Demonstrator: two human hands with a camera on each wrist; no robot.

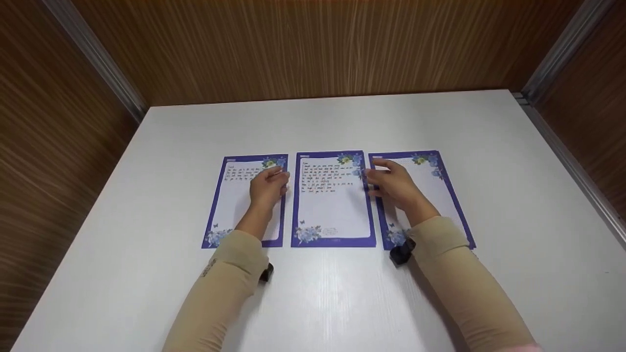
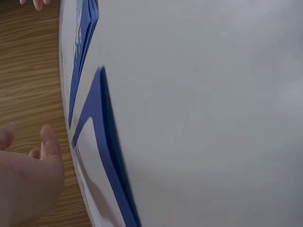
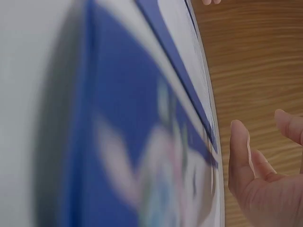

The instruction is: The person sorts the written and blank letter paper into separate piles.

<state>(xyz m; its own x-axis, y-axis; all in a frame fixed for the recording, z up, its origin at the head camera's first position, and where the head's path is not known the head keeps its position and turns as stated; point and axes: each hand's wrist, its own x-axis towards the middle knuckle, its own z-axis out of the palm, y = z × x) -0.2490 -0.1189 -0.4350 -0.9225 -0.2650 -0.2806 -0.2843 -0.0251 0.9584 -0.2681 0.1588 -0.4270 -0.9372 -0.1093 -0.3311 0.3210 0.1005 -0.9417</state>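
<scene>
Three stacks of purple-bordered, flower-printed paper lie side by side in the head view. Handwriting covers the upper part of the left stack and the middle stack; on the right stack I make out no handwriting, though a hand covers some of it. My left hand is above the left stack's right side, fingers loosely bent and holding nothing. Over the right stack's left side is my right hand, its fingertips near the middle stack's right edge. Both wrist views show spread, relaxed fingers, apart from the paper.
The stacks lie on a white table. Brown wood-grain panels enclose its back and sides, with metal strips at the corners. Small black devices sit at both wrists, by the beige sleeves.
</scene>
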